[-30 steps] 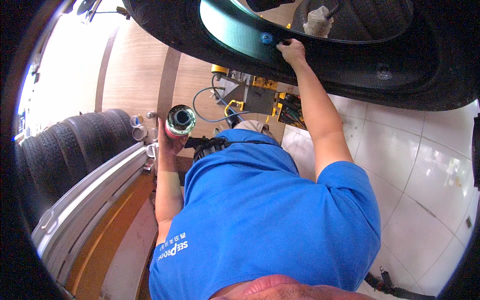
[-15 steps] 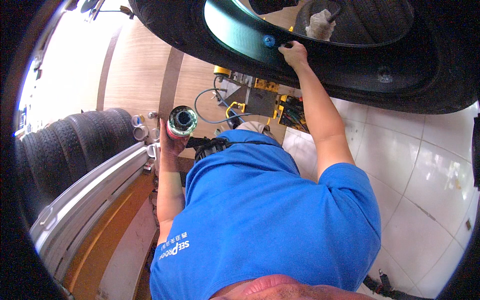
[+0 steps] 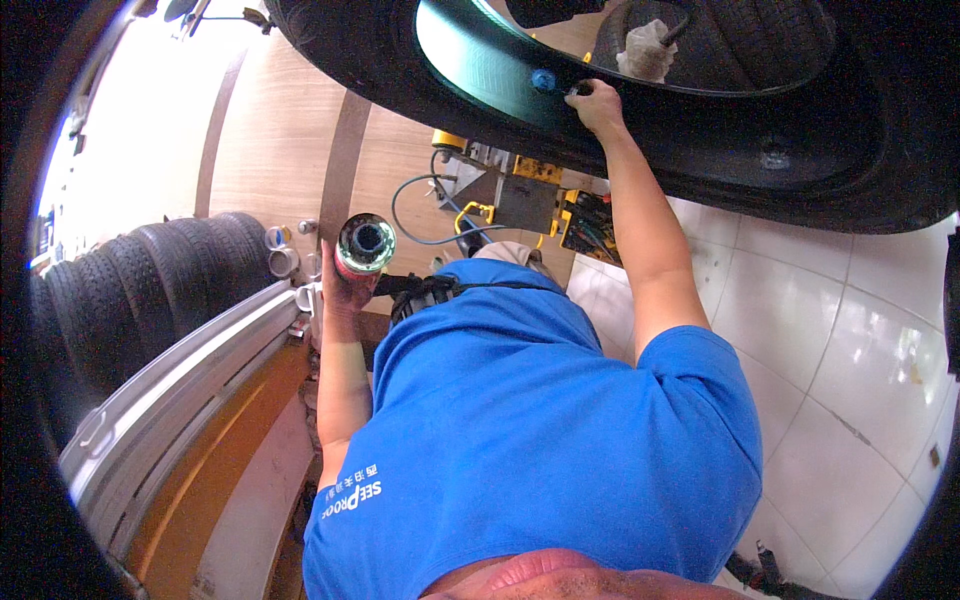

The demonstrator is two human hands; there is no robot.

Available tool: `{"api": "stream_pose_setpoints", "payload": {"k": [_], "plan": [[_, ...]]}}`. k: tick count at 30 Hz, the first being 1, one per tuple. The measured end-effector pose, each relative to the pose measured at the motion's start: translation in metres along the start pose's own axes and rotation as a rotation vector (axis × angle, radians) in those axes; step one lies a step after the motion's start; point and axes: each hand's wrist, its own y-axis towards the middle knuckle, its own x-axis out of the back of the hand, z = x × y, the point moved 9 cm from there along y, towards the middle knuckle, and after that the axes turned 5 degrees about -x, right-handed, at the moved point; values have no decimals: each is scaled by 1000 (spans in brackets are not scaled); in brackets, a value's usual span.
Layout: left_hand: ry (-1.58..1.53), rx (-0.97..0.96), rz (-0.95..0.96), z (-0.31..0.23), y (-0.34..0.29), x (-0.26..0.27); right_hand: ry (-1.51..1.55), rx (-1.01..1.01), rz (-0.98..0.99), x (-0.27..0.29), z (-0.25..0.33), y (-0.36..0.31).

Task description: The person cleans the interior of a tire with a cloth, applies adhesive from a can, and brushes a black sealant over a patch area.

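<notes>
A large black tyre (image 3: 690, 135) spans the top of the view, its inner wall facing me. On that inner wall is a round blue spot (image 3: 542, 80). Just right of the spot, my right hand (image 3: 600, 104) reaches in with thumb and fingers pinched at the inner surface; whatever they hold is too small to make out. Low on the left, my left hand (image 3: 348, 286) is wrapped round a can (image 3: 366, 243) with a shiny rim, a dark inside and a reddish side. Farther right on the tyre's inner wall shows a pale, shiny patch (image 3: 774, 153).
Tyres (image 3: 160, 275) stand in a row at left, beside a white rail (image 3: 190, 365). Small round containers (image 3: 283, 262) sit near the can. Yellow-and-grey equipment with a hose (image 3: 525, 200) and a tool tray (image 3: 592, 225) lies below the tyre. A whitish wrapped bundle (image 3: 646, 54) shows through the tyre opening.
The tyre and my right hand sit slightly farther right in the view, with the pinch still beside the blue spot. My left hand keeps hold of the can, almost unmoved.
</notes>
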Motion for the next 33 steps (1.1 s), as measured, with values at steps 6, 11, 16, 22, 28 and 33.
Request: {"api": "stream_pose_setpoints", "payload": {"k": [6, 11, 16, 22, 28, 33], "plan": [[32, 22, 3, 1, -1, 5, -63, -4, -92, 1, 6, 11], [-2, -4, 90, -1, 3, 2, -16, -57, -83, 8, 4, 5], [0, -5, -8, -1, -1, 0, -95, 15, -7, -6, 4, 8], [3, -7, 36, -1, -2, -4, -191, -80, -42, -10, -8, 18], [13, -10, 32, -1, 0, -5, -282, -102, -17, -8, -3, 20], [-9, 1, 45, 1, 1, -2, -266, -152, -33, 2, -11, 15]]}}
